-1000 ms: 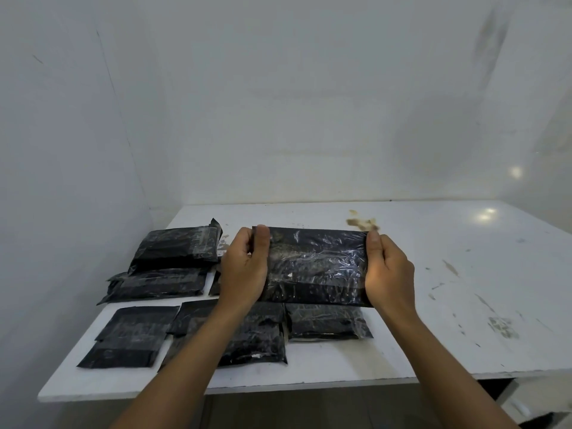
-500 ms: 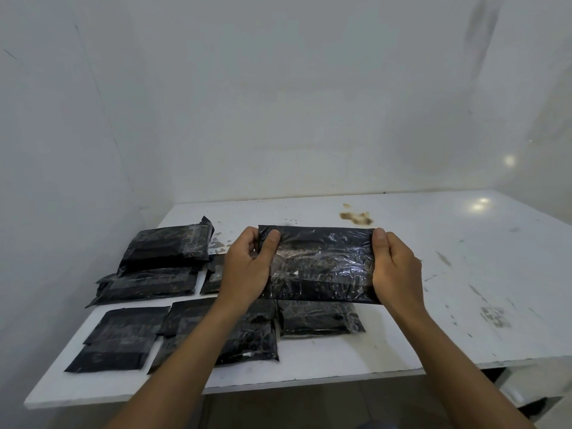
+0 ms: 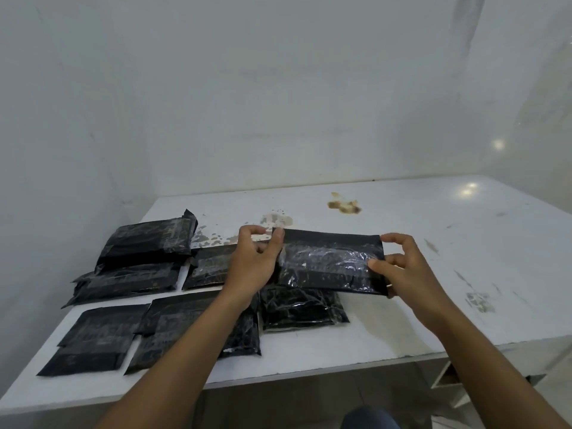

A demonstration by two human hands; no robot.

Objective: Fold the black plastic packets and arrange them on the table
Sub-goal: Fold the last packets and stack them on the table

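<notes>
I hold a shiny black plastic packet (image 3: 331,261) a little above the white table (image 3: 402,320), stretched flat between both hands. My left hand (image 3: 250,264) pinches its left end between thumb and fingers. My right hand (image 3: 402,267) grips the right end, thumb on the front face and fingers curled over the top corner. Under it lies a folded packet (image 3: 301,308). More black packets lie to the left: a stack at the back left (image 3: 148,239), one below it (image 3: 127,281), one in the middle (image 3: 210,267), and two at the front (image 3: 96,339) (image 3: 173,329).
The table stands in a corner of white walls. A brown stain (image 3: 345,205) marks the back of the top, and scuffs (image 3: 478,301) mark the right side. A white frame (image 3: 448,376) shows under the table's front right edge.
The packet has tilted and dropped slightly toward the table. My right thumb slid onto its front face and my left fingers loosened into a pinch at the top left corner.
</notes>
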